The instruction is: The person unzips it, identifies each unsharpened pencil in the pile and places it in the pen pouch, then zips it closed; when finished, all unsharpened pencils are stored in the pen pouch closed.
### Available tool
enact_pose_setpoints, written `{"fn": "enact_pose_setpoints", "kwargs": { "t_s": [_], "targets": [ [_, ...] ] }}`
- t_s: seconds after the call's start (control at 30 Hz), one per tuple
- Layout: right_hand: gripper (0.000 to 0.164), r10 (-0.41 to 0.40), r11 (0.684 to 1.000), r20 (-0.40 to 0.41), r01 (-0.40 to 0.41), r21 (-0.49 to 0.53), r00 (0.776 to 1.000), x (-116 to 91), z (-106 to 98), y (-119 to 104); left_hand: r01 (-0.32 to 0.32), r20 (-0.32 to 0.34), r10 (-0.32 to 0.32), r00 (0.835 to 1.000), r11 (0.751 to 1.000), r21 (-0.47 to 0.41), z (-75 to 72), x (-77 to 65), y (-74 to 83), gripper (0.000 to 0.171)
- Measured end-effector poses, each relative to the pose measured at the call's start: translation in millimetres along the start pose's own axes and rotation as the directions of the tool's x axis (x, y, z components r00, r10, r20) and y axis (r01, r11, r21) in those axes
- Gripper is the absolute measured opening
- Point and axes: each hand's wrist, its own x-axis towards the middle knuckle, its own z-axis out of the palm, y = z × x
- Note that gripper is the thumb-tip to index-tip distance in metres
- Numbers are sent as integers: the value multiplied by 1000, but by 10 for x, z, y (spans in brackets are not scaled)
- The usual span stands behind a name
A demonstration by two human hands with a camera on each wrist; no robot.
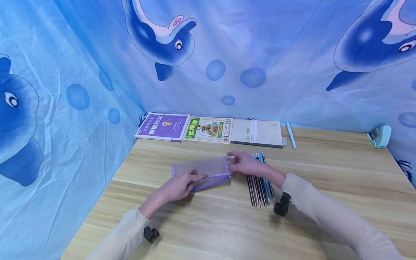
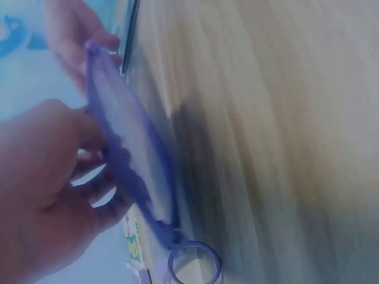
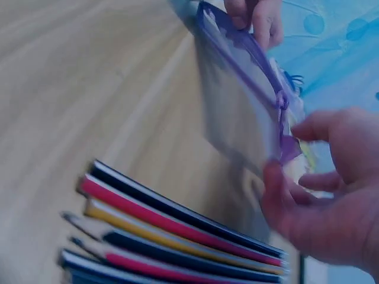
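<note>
A see-through zip pouch with purple trim (image 1: 208, 168) is held up off the wood table, its mouth parted. My left hand (image 1: 182, 182) pinches its long edge, thumb on one side and fingers on the other. In the left wrist view a purple ring (image 2: 195, 263) hangs from the pouch's near corner. At the pouch's right end is my right hand (image 1: 245, 164), thumb and forefinger spread apart beside a purple tab (image 3: 290, 149); whether they press on it is unclear. Under my right wrist lies a row of several pencils (image 1: 260, 187), points toward me.
Along the back lie a purple book (image 1: 162, 126), a green-and-yellow book (image 1: 209, 130) and a lined notebook (image 1: 256, 133). A light blue pen (image 1: 291, 135) lies right of them. A pale teal stapler-like object (image 1: 379, 136) stands at the far right edge. Blue dolphin-print cloth (image 1: 227, 54) hangs behind.
</note>
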Motion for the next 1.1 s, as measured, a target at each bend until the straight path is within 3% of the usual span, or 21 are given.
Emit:
{"fn": "enact_pose_setpoints", "kwargs": {
  "t_s": [0.1, 0.17, 0.3, 0.5, 0.67, 0.87, 1.1],
  "targets": [
    [57, -39, 988, -111, 22, -151, 993, -38, -109, -11, -1, -41, 3, 999, 999, 44, 0, -16, 32, 59],
    [49, -41, 980, -158, 9, -197, 987, -78, -172, -2, 8, -65, -4, 998, 998, 62, 1, -27, 61, 58],
    [44, -14, 975, -182, -27, -222, 983, -170, -207, 41, 55, -106, -47, 993, 996, 77, 5, -46, 117, 60],
    [46, 8, 969, -218, -61, -240, 976, -323, -121, 95, 118, -158, -113, 981, 993, 24, 50, -47, 181, 61],
    [50, 22, 963, -248, -87, -255, 969, -365, -50, 109, 110, -187, -113, 976, 994, -28, 92, -35, 190, 58],
    [53, 45, 933, -235, -125, -339, 971, -341, 13, 116, 70, -216, -82, 973, 996, -63, 146, -12, 185, 57],
    [23, 57, 895, -254, -162, -415, 966, -273, 61, 69, 70, -232, -91, 968, 992, -101, 198, 19, 197, 56]
  ]
}}
